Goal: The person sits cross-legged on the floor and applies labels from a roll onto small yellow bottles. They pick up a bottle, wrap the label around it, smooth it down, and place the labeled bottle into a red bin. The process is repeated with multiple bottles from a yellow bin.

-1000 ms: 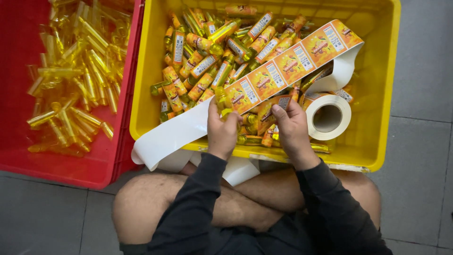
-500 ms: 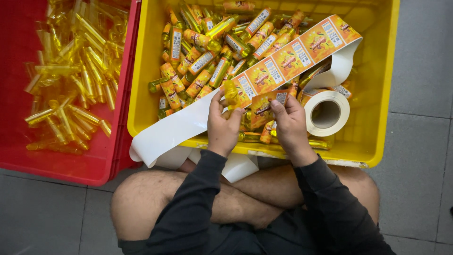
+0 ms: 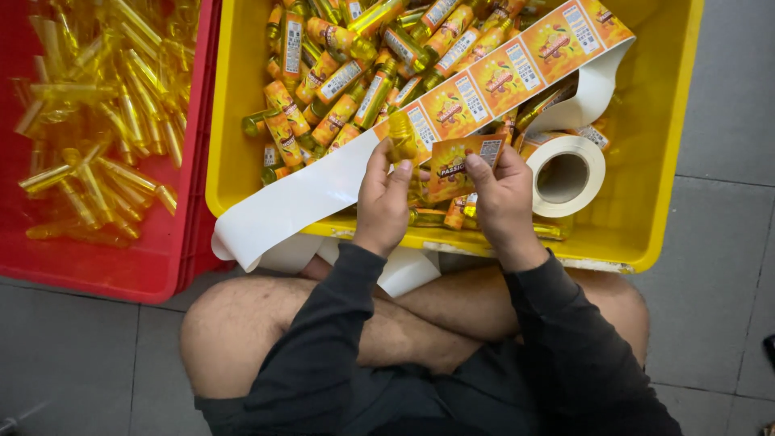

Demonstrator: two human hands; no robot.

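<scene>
My left hand (image 3: 384,198) holds a small unlabelled yellow bottle (image 3: 401,137) upright by its body, over the front of the yellow crate (image 3: 670,161). My right hand (image 3: 500,194) pinches an orange sticker label (image 3: 462,164) just right of the bottle, peeled from the strip. The strip of orange labels (image 3: 517,69) runs diagonally across the crate from a white roll (image 3: 565,173) beside my right hand. Its bare white backing (image 3: 282,206) hangs over the crate's front edge. Labelled bottles (image 3: 339,81) fill the crate.
A red crate (image 3: 113,266) at the left holds several clear yellow unlabelled bottles (image 3: 97,137). My crossed bare legs (image 3: 242,323) sit on the grey tiled floor (image 3: 726,282) right below the crates.
The view has closed in on the crate. My right hand has lifted a single orange label off the strip and brought it beside the bottle in my left hand.
</scene>
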